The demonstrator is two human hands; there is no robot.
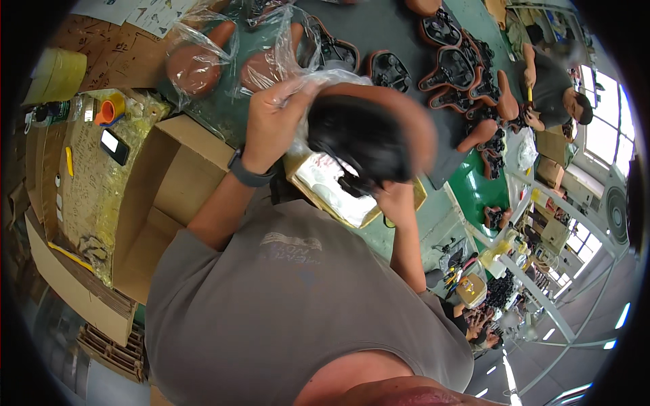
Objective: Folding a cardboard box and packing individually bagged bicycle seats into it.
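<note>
Between my hands is a bicycle saddle (414, 125), tilted and smeared by motion, with a brown rim and a black underside facing me. My left hand (279, 111), a dark band on its wrist, is closed on a clear plastic bag (301, 71) at the saddle's left end. Part of the bag lies against the saddle; how far it covers it I cannot tell. At the lower right, my right hand (395, 201) grips the saddle near its black underside parts, with some fingers hidden. Below the saddle stands a yellowish box (369, 218) holding white plastic sheets.
Bagged brown saddles (196, 68) lie on the far left of the dark table. Several unbagged saddles (450, 68) crowd its right side. An open cardboard box (189, 179) is at my left, beside a board with a phone (114, 147) and orange tape ring (112, 108). Another person (552, 84) works at far right.
</note>
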